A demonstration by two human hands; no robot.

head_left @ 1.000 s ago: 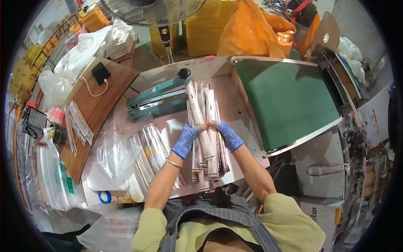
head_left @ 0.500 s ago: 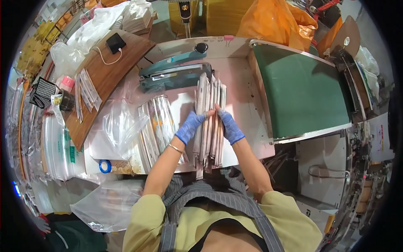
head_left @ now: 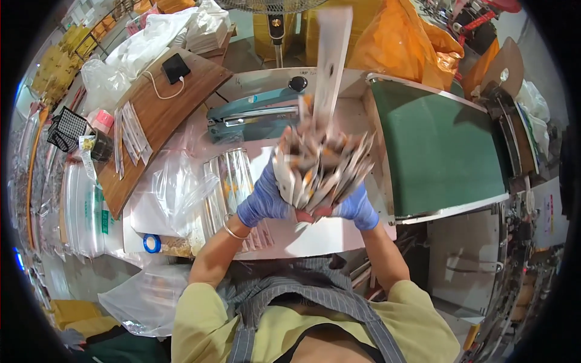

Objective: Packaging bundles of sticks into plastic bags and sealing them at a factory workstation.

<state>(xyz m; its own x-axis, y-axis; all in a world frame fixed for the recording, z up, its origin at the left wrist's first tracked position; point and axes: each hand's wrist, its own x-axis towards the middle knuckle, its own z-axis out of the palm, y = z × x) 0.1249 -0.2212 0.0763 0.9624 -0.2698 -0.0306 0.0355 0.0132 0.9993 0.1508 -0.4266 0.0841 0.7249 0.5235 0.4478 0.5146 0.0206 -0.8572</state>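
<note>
Between my two hands stands a thick bundle of slim, flat packets, lifted off the table with its ends fanned toward me. My left hand wraps its left side and my right hand its right; both wear blue gloves with bare fingertips, pressed in at the bottom of the bundle. One long pale packet sticks out well beyond the others at the far side, blurred. Left of my left hand lies a row of similar shiny wrapped packets on the white table. Most of my fingers are hidden behind the bundle.
A teal bag sealer stands behind the bundle. Clear plastic bags and a blue tape roll lie at the left. A wooden board carries a phone and loose packets. At right is a green panel.
The bundle was upright lengthwise on the table between my hands; now it is raised and tipped, its ends toward me. One packet now juts out. My hands have spread farther apart around it.
</note>
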